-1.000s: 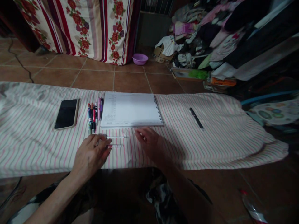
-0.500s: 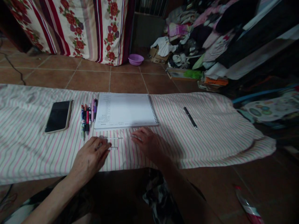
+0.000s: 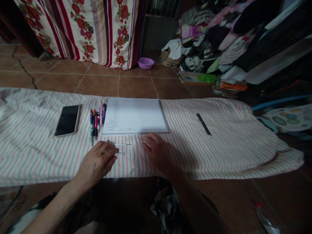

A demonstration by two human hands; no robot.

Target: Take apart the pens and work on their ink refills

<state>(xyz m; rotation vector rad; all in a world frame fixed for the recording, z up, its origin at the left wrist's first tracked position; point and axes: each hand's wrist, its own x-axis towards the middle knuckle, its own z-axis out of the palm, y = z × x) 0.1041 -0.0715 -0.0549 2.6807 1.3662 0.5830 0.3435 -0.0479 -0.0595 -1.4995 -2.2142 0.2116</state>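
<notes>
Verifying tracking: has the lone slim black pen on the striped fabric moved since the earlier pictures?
No: against the white rectangular spiral-bound notebook, the lone slim black pen keeps its place to the right.

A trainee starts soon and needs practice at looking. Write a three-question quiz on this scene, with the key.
1. True or false: the bunched pens lie between the phone and the notebook.
2. Which lies between the left hand and the right hand? A) the phone; B) the thin refill; C) the basin.
3. Fill in: the lone pen to the right of the notebook is ____ in colour.

Key: 1. True. 2. B. 3. Black.
</notes>
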